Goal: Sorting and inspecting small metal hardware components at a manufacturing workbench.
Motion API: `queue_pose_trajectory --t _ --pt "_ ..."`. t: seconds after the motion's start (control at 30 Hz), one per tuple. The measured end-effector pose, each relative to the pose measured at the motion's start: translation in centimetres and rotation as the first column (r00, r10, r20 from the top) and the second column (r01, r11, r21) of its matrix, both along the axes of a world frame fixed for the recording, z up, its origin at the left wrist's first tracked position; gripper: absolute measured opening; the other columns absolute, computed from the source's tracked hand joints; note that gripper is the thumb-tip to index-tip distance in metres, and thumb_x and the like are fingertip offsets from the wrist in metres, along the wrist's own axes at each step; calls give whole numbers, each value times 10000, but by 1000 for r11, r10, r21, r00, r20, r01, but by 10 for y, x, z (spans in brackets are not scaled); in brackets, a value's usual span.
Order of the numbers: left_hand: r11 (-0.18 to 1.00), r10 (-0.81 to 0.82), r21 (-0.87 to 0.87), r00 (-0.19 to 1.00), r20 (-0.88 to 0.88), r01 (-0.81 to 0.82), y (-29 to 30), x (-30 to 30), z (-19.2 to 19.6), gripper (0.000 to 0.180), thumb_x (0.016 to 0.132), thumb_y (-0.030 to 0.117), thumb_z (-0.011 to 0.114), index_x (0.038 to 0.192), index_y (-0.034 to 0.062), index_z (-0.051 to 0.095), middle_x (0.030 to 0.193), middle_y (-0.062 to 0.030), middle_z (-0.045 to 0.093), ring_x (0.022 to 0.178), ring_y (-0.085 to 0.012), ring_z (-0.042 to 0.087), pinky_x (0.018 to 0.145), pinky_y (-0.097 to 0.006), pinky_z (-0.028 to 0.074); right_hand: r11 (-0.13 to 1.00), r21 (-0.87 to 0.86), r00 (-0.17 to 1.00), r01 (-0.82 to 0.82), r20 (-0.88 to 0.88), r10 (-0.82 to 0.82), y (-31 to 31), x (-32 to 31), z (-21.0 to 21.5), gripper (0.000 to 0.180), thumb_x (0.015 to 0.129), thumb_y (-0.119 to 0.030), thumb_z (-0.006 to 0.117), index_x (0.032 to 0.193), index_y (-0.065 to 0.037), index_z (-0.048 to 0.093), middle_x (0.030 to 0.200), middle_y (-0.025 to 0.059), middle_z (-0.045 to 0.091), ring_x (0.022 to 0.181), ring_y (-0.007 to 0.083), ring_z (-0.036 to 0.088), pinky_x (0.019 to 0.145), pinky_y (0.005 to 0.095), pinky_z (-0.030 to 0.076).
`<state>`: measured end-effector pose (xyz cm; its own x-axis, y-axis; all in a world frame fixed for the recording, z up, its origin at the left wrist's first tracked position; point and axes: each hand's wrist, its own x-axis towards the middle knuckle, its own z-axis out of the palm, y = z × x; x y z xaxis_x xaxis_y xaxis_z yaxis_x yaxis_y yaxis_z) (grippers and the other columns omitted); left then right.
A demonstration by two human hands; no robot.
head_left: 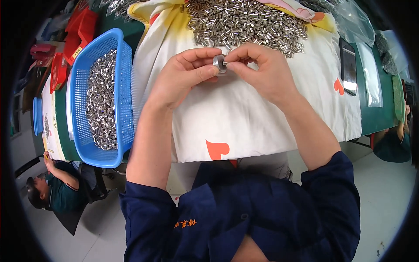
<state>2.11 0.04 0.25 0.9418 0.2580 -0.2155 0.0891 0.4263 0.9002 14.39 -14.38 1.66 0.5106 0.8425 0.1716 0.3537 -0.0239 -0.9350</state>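
Observation:
Above the white cloth, my left hand grips a round, shiny metal piece with a dark centre between thumb and fingers. My right hand meets it from the right, its thumb and forefinger pinched at the dark centre. Whatever sits in that pinch is too small and covered to make out. Just beyond both hands spreads a heap of small metal cylinders. To the left, a blue plastic basket holds many similar small metal cylinders.
A dark phone-like device and a clear plastic bag lie at the right. Red bins stand at the far left. Other people sit at the left and right edges.

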Motion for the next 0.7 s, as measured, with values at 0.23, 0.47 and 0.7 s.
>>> queue_pose_trajectory --t 0.23,0.47,0.7 --pt "980 30 199 999 -45 -21 -6 2 2 340 751 2 620 1084 -3 553 909 -53 610 806 -106 577 740 -225 472 993 119 895 15 441 -67 1 -2 -9 80 714 -73 607 778 -28 621 722 54 605 646 147 569 584 259 447" --pt "994 -31 105 1000 -3 31 -1 0 3 341 753 -5 615 1086 -21 543 924 -79 612 829 -116 582 758 -227 472 999 21 993 -49 113 46 -2 2 0 85 722 -63 614 800 -32 603 703 37 596 614 120 541 569 245 435" --pt "990 -89 101 994 -63 95 -2 -4 8 327 773 36 598 1093 8 536 973 -65 607 835 -133 585 773 -267 485 996 -72 997 47 69 -42 -2 15 2 79 745 -74 594 813 -44 621 722 35 598 622 112 538 571 237 439"
